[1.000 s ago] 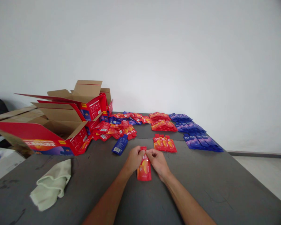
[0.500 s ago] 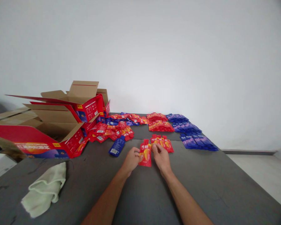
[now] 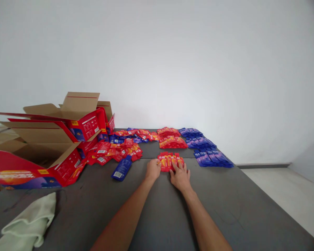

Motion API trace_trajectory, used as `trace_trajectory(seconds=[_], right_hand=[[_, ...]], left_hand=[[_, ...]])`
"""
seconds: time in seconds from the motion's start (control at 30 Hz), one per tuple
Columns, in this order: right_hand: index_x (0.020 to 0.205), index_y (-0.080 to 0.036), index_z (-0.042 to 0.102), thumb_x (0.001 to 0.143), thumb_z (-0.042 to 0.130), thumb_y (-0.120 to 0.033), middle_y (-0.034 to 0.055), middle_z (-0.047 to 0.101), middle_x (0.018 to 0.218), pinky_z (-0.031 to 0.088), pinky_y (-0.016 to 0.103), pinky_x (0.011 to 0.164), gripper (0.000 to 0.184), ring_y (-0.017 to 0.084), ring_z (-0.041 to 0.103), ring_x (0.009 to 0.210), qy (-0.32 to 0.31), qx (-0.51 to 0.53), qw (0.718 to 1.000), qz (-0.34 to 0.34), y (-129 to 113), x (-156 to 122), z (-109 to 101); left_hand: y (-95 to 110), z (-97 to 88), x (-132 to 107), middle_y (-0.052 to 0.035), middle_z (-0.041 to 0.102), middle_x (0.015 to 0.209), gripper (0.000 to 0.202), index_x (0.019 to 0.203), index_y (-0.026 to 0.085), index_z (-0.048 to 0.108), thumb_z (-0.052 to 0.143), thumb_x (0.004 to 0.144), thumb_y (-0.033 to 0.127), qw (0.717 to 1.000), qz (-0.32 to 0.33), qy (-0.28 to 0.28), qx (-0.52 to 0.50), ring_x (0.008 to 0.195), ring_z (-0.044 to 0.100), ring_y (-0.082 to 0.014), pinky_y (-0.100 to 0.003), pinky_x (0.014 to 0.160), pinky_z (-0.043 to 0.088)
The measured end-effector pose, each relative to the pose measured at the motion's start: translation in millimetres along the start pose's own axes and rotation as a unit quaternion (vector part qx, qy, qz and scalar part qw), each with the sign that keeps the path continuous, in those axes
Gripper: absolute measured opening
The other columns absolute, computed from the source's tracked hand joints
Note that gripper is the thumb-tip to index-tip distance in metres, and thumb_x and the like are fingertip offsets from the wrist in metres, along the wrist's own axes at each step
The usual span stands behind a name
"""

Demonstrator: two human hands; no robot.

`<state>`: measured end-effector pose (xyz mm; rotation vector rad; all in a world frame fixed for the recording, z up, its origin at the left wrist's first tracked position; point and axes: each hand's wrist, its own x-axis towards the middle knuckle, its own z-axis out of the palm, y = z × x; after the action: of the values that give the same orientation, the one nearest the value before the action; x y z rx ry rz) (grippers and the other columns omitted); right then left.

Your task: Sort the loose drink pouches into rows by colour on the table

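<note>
A short overlapping row of red pouches lies on the dark table in front of me. My left hand is closed at the row's left edge, pinching the leftmost red pouch. Over the row's right part rests my right hand, its fingers spread on the pouches and partly covering them. To the left of my left hand, a single blue pouch lies tilted with its barcode side up.
Behind the row sit stacked red pouches, with stacks of blue pouches to their right. Mixed loose pouches are heaped at the left beside open red cartons. A pale green cloth lies near left.
The red pouch in my left hand has moved forward onto the left end of the row. My right hand has spread onto the pouches. The view has shifted slightly to the right.
</note>
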<state>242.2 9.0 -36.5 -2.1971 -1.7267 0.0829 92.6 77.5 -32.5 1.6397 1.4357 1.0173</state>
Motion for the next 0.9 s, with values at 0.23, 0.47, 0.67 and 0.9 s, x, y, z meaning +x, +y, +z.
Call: trace_trajectory(seconds=[0.23,0.47,0.67,0.9], right_hand=[[0.144,-0.025,0.047,0.093,0.045,-0.034,0.0126,0.035,0.154,0.021,0.059,0.109,0.052,0.039,0.023,0.142,-0.023,-0.006,1.0,-0.006,2,1,0],[0.145,-0.027,0.045,0.093,0.045,-0.035,0.0123,0.034,0.155,0.02,0.059,0.108,0.053,0.038,0.021,0.143,-0.031,-0.007,0.999,-0.007,3,2,-1],[0.145,-0.027,0.045,0.092,0.044,-0.029,0.0111,0.034,0.155,0.02,0.061,0.109,0.053,0.038,0.021,0.143,-0.024,-0.005,1.0,-0.009,6,5,6],[0.143,-0.025,0.048,0.086,0.047,-0.02,0.009,0.034,0.155,0.018,0.06,0.111,0.057,0.034,0.012,0.147,0.019,0.002,0.999,-0.031,0,2,1]], left_hand=[[9,-0.5,-18,-0.0152,0.065,0.117,0.028,0.102,0.016,0.074,0.053,0.084,0.02,0.977,0.126,-0.002,0.175,0.116,0.051,-0.0274,-0.039,0.107,0.031],[11,0.1,-26,-0.0077,0.052,0.143,0.046,0.127,0.025,0.065,0.062,0.082,0.028,0.952,0.163,-0.093,0.243,0.127,0.042,-0.0292,-0.041,0.107,0.033],[12,10.0,-26,-0.0087,0.049,0.146,0.043,0.128,0.025,0.064,0.056,0.086,0.026,0.948,0.155,-0.071,0.27,0.126,0.04,-0.0329,-0.046,0.103,0.035],[18,2.6,-34,-0.0094,0.049,0.145,0.046,0.131,0.025,0.06,0.057,0.085,0.03,0.951,0.153,-0.064,0.262,0.127,0.039,-0.0318,-0.045,0.103,0.035]])
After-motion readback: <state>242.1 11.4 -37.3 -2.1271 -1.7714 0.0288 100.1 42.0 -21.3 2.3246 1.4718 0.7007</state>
